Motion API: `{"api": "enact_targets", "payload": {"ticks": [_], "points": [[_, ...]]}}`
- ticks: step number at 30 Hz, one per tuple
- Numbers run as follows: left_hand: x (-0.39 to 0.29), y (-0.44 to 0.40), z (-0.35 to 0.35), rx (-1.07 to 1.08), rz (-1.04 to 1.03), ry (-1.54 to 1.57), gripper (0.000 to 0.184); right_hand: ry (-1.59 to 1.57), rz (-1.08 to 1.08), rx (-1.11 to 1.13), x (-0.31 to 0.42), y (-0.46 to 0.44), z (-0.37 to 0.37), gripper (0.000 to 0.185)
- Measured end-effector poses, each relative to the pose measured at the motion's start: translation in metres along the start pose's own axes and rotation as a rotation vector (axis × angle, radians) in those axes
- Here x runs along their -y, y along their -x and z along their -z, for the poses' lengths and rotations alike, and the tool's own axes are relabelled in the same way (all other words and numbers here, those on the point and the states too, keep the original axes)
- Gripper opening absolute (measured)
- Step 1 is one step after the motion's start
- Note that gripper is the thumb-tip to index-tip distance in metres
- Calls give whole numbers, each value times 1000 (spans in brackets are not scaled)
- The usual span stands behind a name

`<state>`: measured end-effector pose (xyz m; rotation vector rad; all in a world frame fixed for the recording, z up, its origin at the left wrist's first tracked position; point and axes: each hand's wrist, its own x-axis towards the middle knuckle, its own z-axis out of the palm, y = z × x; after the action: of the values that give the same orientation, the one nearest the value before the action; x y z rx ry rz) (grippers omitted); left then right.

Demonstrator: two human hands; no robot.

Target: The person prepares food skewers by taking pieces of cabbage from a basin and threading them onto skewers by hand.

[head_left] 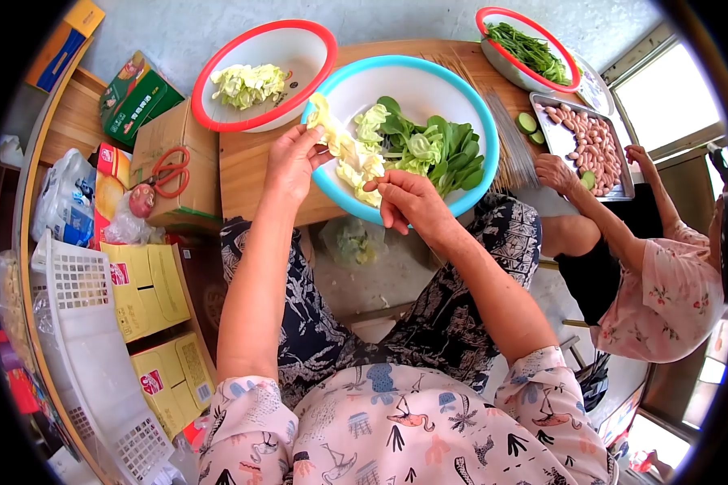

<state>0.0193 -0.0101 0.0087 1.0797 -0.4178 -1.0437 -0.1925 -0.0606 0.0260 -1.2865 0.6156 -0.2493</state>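
Over the near left rim of a blue-rimmed bowl (479,105), my left hand (295,158) pinches a pale yellow-green leaf (322,117). My right hand (412,202) is at the bowl's near rim with its fingers curled together; whatever they hold, if anything, is too small to make out. Inside the bowl, pale cabbage pieces (370,125) lie on the left and dark green leafy vegetables (453,149) on the right. Behind and to the left stands a red-rimmed bowl (206,77) with more pale leaves (247,85) in it.
At the right, a co-worker (663,275) reaches over a metal tray (623,190) of small pinkish pieces. Green stalks (530,52) fill another red-rimmed bowl. Bundled thin sticks (510,145) lie beside the blue-rimmed bowl. Scissors (170,171) and an onion (141,200) are by cardboard boxes on the left.
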Motion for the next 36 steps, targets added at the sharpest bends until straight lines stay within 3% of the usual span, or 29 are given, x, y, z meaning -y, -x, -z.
{"api": "enact_targets", "payload": {"ticks": [15,36], "points": [[-8,-1,8,-38,65,122,36,71,63,8,-7,-9,0,23],[-9,7,9,-21,68,181,34,118,66,-49,-9,-8,3,22]]}}
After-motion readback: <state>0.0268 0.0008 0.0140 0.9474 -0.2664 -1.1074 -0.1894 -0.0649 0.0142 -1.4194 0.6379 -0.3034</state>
